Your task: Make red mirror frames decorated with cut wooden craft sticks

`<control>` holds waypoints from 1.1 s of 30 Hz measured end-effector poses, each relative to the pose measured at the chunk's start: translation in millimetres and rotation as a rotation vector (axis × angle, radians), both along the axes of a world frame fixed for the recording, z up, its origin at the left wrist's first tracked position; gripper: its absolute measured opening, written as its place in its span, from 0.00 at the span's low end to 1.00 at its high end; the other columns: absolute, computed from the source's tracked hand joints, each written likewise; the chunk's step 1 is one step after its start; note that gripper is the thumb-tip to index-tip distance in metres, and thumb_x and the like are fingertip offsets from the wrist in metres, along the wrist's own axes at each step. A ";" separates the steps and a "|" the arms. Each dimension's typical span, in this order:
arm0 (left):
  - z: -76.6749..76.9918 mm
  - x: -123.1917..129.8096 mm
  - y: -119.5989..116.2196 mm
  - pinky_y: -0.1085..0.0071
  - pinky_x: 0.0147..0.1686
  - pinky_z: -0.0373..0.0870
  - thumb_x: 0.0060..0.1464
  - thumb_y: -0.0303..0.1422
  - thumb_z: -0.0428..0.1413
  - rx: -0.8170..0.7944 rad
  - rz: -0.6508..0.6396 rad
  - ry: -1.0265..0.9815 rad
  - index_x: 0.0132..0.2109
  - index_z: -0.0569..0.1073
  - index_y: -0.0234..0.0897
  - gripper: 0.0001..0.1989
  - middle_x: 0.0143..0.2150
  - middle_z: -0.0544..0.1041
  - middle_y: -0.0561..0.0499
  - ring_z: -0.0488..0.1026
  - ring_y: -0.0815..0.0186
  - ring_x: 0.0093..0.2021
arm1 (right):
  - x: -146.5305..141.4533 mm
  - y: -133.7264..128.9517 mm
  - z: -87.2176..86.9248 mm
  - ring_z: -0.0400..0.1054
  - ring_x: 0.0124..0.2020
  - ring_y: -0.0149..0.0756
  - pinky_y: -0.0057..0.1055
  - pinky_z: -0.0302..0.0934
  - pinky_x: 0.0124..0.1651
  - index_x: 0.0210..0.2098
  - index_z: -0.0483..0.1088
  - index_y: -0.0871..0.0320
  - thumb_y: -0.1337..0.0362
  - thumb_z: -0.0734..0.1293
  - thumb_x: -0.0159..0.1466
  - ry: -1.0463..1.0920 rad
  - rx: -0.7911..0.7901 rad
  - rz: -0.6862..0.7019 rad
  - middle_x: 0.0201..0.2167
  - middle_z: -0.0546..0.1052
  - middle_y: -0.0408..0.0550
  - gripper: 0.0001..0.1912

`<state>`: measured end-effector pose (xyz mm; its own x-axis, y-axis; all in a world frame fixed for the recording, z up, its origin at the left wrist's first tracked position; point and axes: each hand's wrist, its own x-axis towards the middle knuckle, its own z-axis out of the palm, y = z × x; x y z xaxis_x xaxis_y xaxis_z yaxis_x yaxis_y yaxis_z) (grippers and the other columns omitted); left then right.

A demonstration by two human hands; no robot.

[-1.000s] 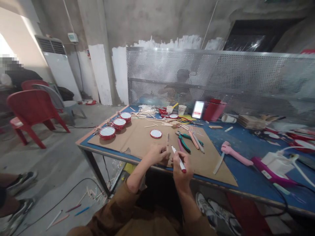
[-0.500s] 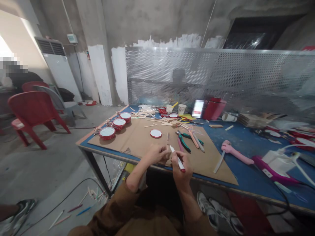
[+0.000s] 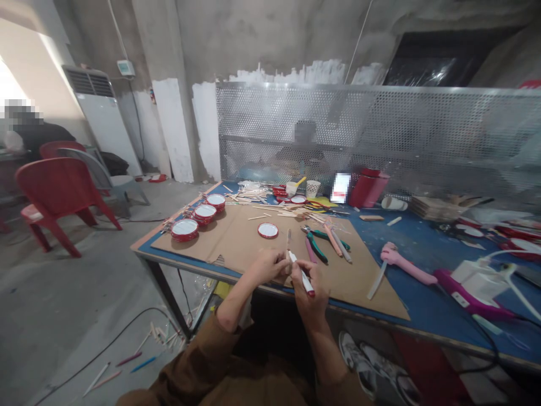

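Observation:
My left hand (image 3: 270, 265) is closed, its fingers pinching a thin flat stick (image 3: 289, 237) that points away from me over the cardboard. My right hand (image 3: 310, 287) grips a white marker (image 3: 301, 275) with a red end, its tip touching or very close to the stick by my left fingertips. Beyond my hands, a small red-rimmed white disc (image 3: 267, 230) lies on the cardboard sheet (image 3: 236, 237). Green-handled cutting pliers (image 3: 316, 248) rest to the right, beside pink and pale pens (image 3: 336, 239).
Red-and-white drum-like pieces (image 3: 185, 229) stand in stacks at the left edge. Loose wooden sticks (image 3: 291, 211) and paper cups (image 3: 313, 188) lie along the back. A pink glue gun (image 3: 408, 265) and a purple power strip (image 3: 469, 296) with cables sit on the right.
The marker and my right hand have shifted slightly left, bringing the tip closer to my left fingers. My left hand stays nearly in place.

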<state>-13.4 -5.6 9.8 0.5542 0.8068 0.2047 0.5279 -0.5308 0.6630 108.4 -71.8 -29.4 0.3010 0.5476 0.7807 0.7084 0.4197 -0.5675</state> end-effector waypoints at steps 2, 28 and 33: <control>0.5 -0.2 -0.4 0.75 0.28 0.56 0.56 0.32 0.50 -0.002 -0.006 -0.003 0.22 0.69 0.34 0.15 0.21 0.68 0.56 0.62 0.71 0.25 | -0.7 -0.8 1.0 0.70 0.28 0.33 0.30 0.64 0.32 0.34 0.69 0.58 0.60 0.62 0.64 0.009 0.006 0.000 0.27 0.75 0.46 0.08; 1.4 -0.3 -1.2 0.76 0.27 0.57 0.55 0.31 0.50 -0.053 -0.009 -0.019 0.23 0.69 0.35 0.14 0.21 0.70 0.56 0.64 0.72 0.24 | -1.5 -4.6 3.9 0.70 0.31 0.36 0.32 0.63 0.35 0.36 0.69 0.59 0.58 0.62 0.64 0.153 -0.053 0.006 0.30 0.75 0.47 0.10; 0.1 -0.2 -0.7 0.76 0.28 0.57 0.55 0.32 0.49 -0.054 -0.007 -0.020 0.23 0.70 0.34 0.14 0.21 0.71 0.56 0.64 0.72 0.24 | -1.4 -4.8 5.5 0.69 0.29 0.35 0.31 0.62 0.34 0.35 0.69 0.58 0.57 0.61 0.63 0.135 -0.054 -0.011 0.28 0.75 0.46 0.11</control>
<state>-13.7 -6.2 10.0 0.5561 0.8131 0.1721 0.5106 -0.4976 0.7012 107.1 -76.6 -23.9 0.4075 0.5836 0.7024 0.6284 0.3790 -0.6794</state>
